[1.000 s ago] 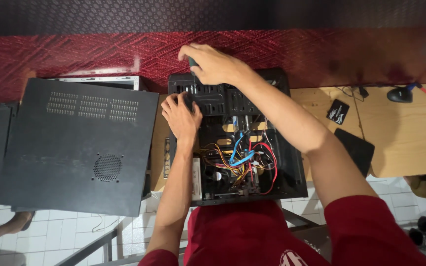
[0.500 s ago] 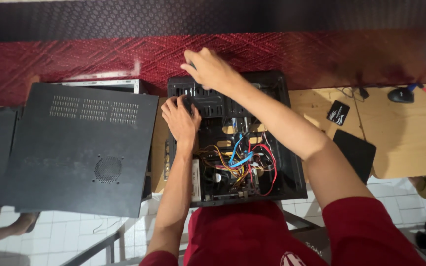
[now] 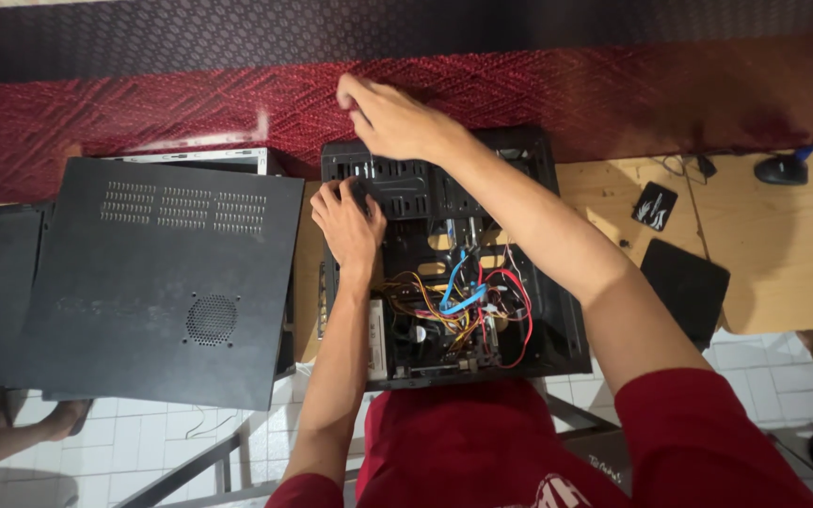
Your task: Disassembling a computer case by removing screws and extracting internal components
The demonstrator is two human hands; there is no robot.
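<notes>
Cables (image 3: 468, 306), a tangle of red, blue, yellow and orange, fill the near half of the open computer case (image 3: 557, 320), closest to my body, and I keep both hands beyond them. My left hand (image 3: 348, 221) is the nearer one: it rests palm down on the case's left wall by the drive cage (image 3: 397, 188), fingers together and curled over the edge; I cannot tell whether they grip anything. My right hand (image 3: 392, 120) reaches across from the right to the far left corner of the case, fingers bunched as if pinching something small, though the blur hides what. The case's long axis runs away from me, towards the red patterned cloth (image 3: 190, 108) at the back. Left of the case, just beside it, lies the removed black side panel (image 3: 157, 277), so room on that side is tight. To the right the wooden tabletop (image 3: 783, 245) is more open, with a flat black pad (image 3: 687, 287) and a small dark card (image 3: 655, 205) near the case.
</notes>
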